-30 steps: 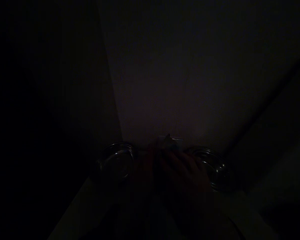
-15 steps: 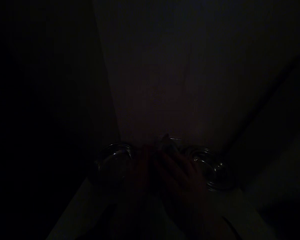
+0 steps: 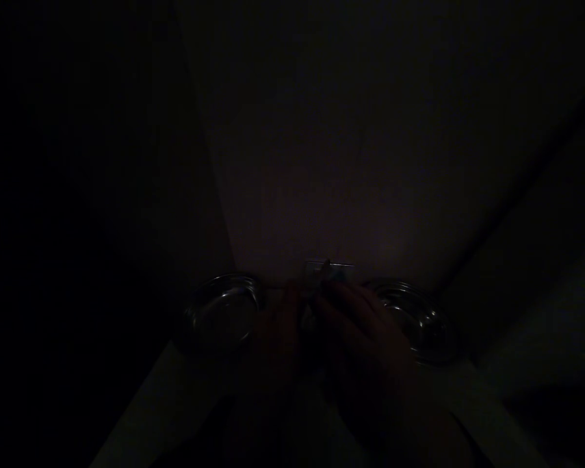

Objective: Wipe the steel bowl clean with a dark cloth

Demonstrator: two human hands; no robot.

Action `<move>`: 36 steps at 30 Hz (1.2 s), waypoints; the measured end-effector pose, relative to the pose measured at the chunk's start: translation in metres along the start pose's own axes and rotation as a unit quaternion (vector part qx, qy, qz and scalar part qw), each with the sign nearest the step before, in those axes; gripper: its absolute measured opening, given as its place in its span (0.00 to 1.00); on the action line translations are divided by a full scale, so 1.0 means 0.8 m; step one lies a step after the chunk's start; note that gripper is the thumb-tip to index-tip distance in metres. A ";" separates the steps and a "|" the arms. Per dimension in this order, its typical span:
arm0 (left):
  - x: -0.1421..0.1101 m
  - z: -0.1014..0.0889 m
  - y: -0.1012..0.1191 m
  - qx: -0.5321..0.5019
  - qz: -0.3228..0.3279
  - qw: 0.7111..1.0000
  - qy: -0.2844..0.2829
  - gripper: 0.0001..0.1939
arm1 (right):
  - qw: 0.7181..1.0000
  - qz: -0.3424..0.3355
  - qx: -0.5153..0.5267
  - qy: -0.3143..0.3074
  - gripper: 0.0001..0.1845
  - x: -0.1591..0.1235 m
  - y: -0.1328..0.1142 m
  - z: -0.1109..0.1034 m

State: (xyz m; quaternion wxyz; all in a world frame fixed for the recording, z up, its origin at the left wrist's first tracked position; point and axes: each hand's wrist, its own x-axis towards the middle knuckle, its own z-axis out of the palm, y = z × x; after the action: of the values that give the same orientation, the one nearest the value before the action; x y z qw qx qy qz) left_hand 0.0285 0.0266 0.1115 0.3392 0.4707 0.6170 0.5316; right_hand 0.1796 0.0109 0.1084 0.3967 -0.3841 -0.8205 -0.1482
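Observation:
The view is very dark and most detail is lost. My left hand [image 3: 275, 335] is at the middle of the table, beside the left metal bowl [image 3: 224, 284]; its fingers are mostly lost in shadow. My right hand [image 3: 363, 331] lies across from it, near the right metal bowl [image 3: 426, 318]. Its fingers are pressed together and point toward the middle, closed on something small that I cannot make out. Just beyond the fingertips shows a flat rectangular thing [image 3: 344, 265] with a thin shiny edge, partly covered by the hands.
Both bowls are round and shiny, standing on a pale table [image 3: 146, 403] whose left side edge slants toward me. Behind it rises a plain wall or panel [image 3: 312, 162]. Dark shapes fill both sides.
My hands have shifted slightly apart, and more of the rectangular thing's shiny edge shows beyond them. The view has tilted slightly, so the bowls sit a little higher.

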 end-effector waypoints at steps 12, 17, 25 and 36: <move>-0.008 0.008 0.027 -0.002 0.025 0.999 -0.022 0.15 | 0.991 -0.106 0.071 0.034 0.16 -0.001 0.005 0.007; -0.015 0.006 0.027 -0.003 0.034 0.999 -0.011 0.11 | 0.996 -0.016 0.085 0.022 0.19 0.003 0.016 0.002; -0.017 0.006 0.028 -0.021 0.053 0.998 0.001 0.11 | 0.993 -0.070 0.092 0.037 0.19 -0.002 0.011 0.004; -0.019 0.004 0.033 0.014 0.055 0.998 0.025 0.10 | 0.993 0.018 0.112 0.038 0.23 -0.002 0.017 0.000</move>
State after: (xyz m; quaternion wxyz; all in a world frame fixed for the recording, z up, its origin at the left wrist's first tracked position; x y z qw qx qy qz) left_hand 0.0418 0.0134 0.1354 0.2873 0.4950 0.6063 0.5521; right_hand 0.1907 0.0192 0.1064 0.4710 -0.3461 -0.8090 -0.0629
